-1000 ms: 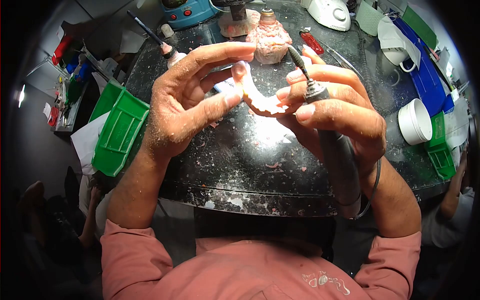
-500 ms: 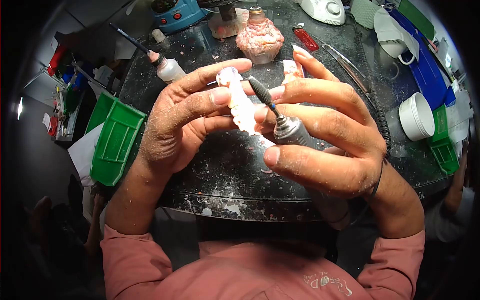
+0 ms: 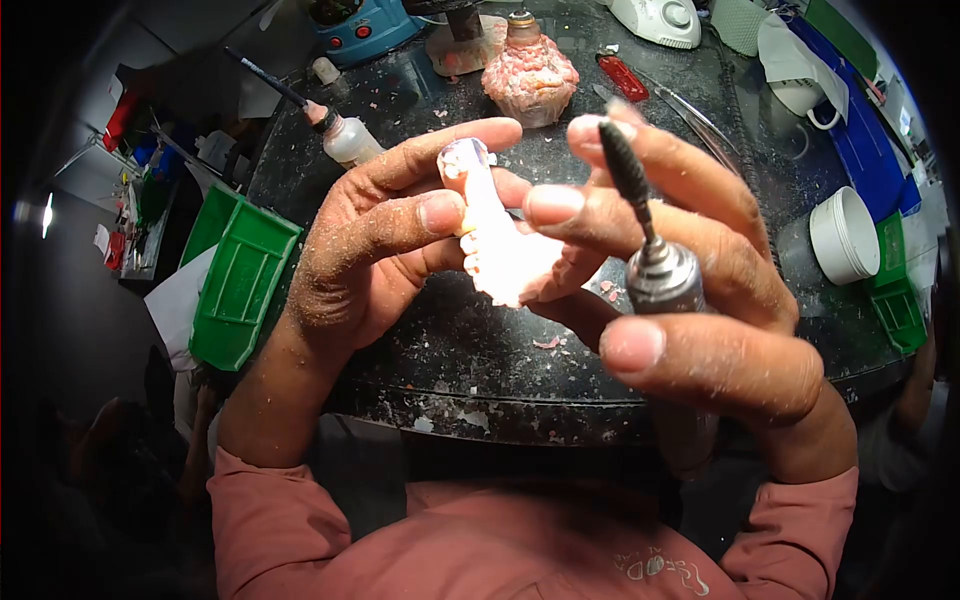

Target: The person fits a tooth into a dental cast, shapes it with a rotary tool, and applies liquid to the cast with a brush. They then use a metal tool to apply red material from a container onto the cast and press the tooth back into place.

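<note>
My left hand (image 3: 350, 230) pinches a denture (image 3: 500, 250) between thumb and fingers. The denture is pale, with a row of teeth along its lower left edge, and strong light washes out its surface. My right hand (image 3: 735, 250) grips a rotary handpiece (image 3: 667, 280) with a dark tapered bur (image 3: 625, 165) pointing up. The bur stands to the right of the denture, apart from it. A right fingertip reaches close to the denture's right side; whether it touches cannot be made out. Pale dust covers both hands.
Behind my hands stand a bottle with a brush (image 3: 350, 140), a glass burner caked in pink material (image 3: 530, 80), a red lighter (image 3: 622, 75) and metal tweezers (image 3: 695, 115). Green trays (image 3: 240, 280) sit at the left; a white tub (image 3: 843, 233) stands right. Pink scraps litter the black table (image 3: 460, 385).
My right hand has moved right with the handpiece, drawing the bur away from the denture. The denture has turned, showing more of its broad face. The view has shifted slightly.
</note>
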`<action>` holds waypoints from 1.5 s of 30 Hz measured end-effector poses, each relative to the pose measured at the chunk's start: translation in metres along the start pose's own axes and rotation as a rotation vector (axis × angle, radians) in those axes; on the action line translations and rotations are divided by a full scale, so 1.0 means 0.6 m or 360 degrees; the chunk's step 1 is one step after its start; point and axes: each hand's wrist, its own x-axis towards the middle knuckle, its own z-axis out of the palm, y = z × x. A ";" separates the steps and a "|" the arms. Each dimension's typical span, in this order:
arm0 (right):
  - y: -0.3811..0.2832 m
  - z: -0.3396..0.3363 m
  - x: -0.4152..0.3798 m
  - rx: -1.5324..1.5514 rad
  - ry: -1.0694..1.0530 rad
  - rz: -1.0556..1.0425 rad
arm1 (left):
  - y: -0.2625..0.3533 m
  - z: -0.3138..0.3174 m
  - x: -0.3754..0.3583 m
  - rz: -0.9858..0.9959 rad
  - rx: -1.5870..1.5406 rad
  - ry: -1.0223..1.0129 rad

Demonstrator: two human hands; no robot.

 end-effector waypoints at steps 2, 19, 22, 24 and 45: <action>0.003 -0.007 0.000 0.0089 -0.0092 -0.0053 | -0.002 -0.001 -0.003 0.0026 -0.0080 -0.0070; 0.015 -0.021 -0.019 0.0194 -0.0276 -0.0286 | 0.005 0.006 -0.003 0.0015 0.0054 -0.0114; -0.003 -0.010 -0.022 0.0573 -0.0138 0.0052 | 0.005 0.009 -0.002 -0.0177 -0.0031 -0.0080; 0.002 -0.009 -0.025 0.0650 -0.0132 0.0068 | 0.002 0.006 -0.006 -0.0159 -0.0180 -0.0164; 0.137 0.022 0.009 0.0123 0.0121 -0.0453 | -0.002 -0.003 0.000 -0.0216 -0.0208 0.0230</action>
